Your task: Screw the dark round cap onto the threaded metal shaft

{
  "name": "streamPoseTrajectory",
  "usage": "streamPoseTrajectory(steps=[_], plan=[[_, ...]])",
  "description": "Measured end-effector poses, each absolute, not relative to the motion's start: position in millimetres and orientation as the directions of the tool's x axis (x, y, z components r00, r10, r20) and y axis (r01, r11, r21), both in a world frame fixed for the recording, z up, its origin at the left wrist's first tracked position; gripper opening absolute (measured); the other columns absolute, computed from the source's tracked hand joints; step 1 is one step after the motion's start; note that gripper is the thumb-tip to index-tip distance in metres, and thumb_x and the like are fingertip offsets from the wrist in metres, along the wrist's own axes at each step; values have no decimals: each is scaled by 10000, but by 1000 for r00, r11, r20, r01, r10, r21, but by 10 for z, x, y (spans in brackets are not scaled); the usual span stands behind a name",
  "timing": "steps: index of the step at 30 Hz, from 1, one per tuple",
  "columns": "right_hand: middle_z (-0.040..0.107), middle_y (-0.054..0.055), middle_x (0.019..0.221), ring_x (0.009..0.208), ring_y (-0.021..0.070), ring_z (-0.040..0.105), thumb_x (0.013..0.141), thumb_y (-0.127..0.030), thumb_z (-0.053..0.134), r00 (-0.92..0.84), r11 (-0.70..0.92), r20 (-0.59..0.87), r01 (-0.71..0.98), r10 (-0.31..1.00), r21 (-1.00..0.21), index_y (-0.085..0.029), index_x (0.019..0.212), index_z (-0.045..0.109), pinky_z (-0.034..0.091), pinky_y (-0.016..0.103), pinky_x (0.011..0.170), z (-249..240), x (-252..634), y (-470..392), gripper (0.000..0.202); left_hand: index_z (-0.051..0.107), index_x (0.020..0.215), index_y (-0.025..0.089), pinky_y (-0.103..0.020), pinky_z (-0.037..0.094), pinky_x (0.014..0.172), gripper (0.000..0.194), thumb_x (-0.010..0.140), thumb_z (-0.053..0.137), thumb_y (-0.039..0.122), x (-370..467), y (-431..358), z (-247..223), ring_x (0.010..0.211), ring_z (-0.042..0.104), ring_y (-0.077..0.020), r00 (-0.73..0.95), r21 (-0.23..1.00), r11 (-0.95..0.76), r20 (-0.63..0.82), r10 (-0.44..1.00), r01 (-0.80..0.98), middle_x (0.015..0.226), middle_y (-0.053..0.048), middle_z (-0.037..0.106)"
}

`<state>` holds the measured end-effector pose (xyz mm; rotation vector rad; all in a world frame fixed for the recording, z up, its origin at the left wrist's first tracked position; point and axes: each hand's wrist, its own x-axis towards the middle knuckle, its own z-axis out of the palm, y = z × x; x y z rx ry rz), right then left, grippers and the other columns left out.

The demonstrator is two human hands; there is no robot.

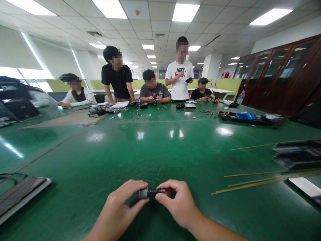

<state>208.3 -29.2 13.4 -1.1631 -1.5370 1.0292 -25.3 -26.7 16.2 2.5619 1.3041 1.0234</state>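
Observation:
Just above the green tabletop (140, 150), at the near middle of the head view, both hands meet on one small dark metal part (152, 191). It has a wide grey cylinder at its left and a thin ridged black shaft running right; its exact kind is unclear. My left hand (120, 207) is closed round the cylinder, thumb below and fingers above. With thumb and forefinger, my right hand (179, 202) pinches the shaft's right end. The part lies nearly level between the hands, and its ends are partly hidden by fingers.
Thin yellowish rods (245, 184) lie at the right, near black channel-shaped pieces (298, 154) and a flat white-topped device (306, 189). A framed panel (22, 197) sits at the left edge. Several people work across the table, beside a black tray (240, 118) and loose parts.

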Motion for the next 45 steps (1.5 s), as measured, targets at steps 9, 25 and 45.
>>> streamPoseTrajectory(steps=[9, 25, 45], plan=[[715, 21, 721, 663, 161, 593, 766, -197, 742, -126, 216, 193, 202, 973, -955, -181, 851, 797, 443, 257, 641, 152, 2091, -299, 102, 632, 1224, 295, -340, 595, 947, 354, 880, 715, 309, -242, -265, 193, 1056, 707, -208, 408, 371, -638, 533, 741, 674, 1139, -32, 730], [717, 30, 722, 668, 162, 600, 775, -207, 734, -117, 210, 190, 200, 975, -957, -167, 845, 792, 455, 260, 657, 184, 2081, -307, 100, 620, 1233, 306, -332, 589, 965, 368, 879, 719, 309, -274, -258, 174, 1066, 704, -191, 403, 354, -633, 539, 740, 689, 1148, -9, 726], [702, 28, 702, 651, 162, 588, 772, -224, 730, -107, 219, 202, 192, 974, -957, -171, 843, 794, 459, 265, 654, 191, 2110, -296, 109, 617, 1234, 294, -362, 584, 976, 371, 878, 721, 312, -310, -263, 177, 1069, 702, -211, 396, 356, -624, 535, 746, 696, 1150, -36, 724]])
